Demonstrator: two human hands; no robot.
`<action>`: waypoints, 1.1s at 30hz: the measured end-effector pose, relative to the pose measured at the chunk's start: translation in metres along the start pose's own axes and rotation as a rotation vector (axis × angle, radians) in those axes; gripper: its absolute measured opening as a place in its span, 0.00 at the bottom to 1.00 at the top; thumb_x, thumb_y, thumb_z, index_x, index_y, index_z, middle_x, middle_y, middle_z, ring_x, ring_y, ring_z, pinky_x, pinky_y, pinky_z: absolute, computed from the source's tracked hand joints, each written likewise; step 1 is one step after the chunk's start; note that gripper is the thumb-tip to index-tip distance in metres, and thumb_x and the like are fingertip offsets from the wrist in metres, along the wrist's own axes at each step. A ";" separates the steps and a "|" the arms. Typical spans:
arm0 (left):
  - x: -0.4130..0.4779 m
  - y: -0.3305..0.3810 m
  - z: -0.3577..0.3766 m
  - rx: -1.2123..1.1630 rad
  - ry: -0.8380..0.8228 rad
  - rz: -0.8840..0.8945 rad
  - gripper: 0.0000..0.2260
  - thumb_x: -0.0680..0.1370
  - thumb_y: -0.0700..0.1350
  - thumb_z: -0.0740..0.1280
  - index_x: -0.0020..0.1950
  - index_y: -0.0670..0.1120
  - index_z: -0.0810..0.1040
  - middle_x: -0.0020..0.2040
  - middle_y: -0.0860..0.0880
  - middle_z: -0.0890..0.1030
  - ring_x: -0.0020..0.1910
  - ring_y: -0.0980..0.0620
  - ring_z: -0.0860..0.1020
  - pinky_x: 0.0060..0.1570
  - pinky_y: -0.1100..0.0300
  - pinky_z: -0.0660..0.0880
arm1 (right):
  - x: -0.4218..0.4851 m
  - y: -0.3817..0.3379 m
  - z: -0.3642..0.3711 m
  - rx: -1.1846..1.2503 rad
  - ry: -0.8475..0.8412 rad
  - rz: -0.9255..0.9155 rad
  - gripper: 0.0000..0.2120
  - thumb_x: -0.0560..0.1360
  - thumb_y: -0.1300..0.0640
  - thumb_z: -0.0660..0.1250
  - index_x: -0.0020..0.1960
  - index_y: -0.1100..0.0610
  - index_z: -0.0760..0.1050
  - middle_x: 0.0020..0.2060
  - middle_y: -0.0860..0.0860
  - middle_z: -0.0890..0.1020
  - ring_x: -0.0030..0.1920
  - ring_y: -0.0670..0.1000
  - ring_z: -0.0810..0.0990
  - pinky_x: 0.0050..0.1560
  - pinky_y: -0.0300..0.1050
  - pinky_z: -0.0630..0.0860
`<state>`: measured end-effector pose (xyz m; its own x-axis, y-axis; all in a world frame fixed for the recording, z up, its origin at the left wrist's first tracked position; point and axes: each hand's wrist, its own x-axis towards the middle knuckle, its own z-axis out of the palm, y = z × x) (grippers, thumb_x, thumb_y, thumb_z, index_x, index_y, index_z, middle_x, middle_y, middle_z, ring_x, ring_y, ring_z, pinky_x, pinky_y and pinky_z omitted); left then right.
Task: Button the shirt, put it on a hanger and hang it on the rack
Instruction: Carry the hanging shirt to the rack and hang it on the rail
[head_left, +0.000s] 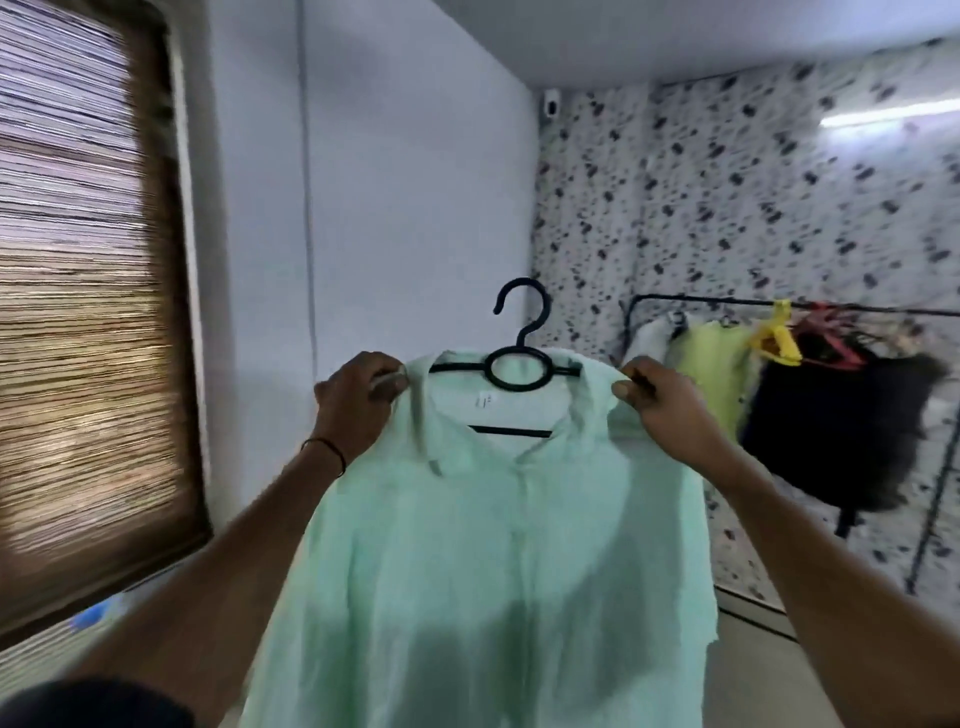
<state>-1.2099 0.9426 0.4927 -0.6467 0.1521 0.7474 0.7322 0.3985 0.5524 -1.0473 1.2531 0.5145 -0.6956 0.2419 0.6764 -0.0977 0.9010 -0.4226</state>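
A pale mint-green shirt (493, 545) hangs on a black plastic hanger (511, 358), held up in mid-air in front of me. Its front looks closed below the collar. The hanger's hook points up and left, free of anything. My left hand (358, 402) grips the shirt's left shoulder over the hanger arm. My right hand (657, 402) pinches the right shoulder in the same way. The black clothes rack (727, 302) stands to the right, behind the shirt, well apart from the hook.
On the rack hang a white garment (652, 338), a yellow-green one (714, 369) and a black one (841, 426), with yellow (776, 340) and red hangers (826, 332). A window with a striped blind (78, 312) fills the left wall. Patterned wall behind the rack.
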 end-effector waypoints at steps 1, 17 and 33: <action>0.015 -0.002 0.020 -0.036 -0.016 0.021 0.06 0.76 0.47 0.69 0.49 0.46 0.80 0.47 0.53 0.81 0.52 0.45 0.80 0.60 0.40 0.71 | 0.009 0.013 -0.002 -0.021 0.015 0.024 0.07 0.81 0.57 0.65 0.45 0.57 0.72 0.35 0.54 0.75 0.38 0.56 0.73 0.35 0.47 0.64; 0.216 -0.079 0.371 -0.238 -0.168 0.085 0.05 0.77 0.41 0.68 0.50 0.45 0.82 0.51 0.46 0.83 0.54 0.44 0.80 0.59 0.47 0.70 | 0.174 0.260 0.054 -0.201 0.223 0.254 0.06 0.78 0.57 0.68 0.44 0.57 0.75 0.31 0.46 0.76 0.32 0.43 0.72 0.34 0.42 0.68; 0.450 -0.169 0.693 -0.401 -0.222 0.171 0.05 0.77 0.37 0.68 0.49 0.39 0.82 0.48 0.43 0.83 0.44 0.51 0.76 0.40 0.78 0.64 | 0.418 0.488 0.131 -0.387 0.189 0.330 0.08 0.79 0.53 0.67 0.41 0.50 0.74 0.35 0.48 0.78 0.36 0.48 0.75 0.34 0.43 0.69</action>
<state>-1.7730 1.5704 0.4800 -0.5077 0.3919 0.7673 0.8284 -0.0226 0.5597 -1.4787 1.7467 0.5122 -0.5015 0.5627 0.6572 0.3980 0.8245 -0.4022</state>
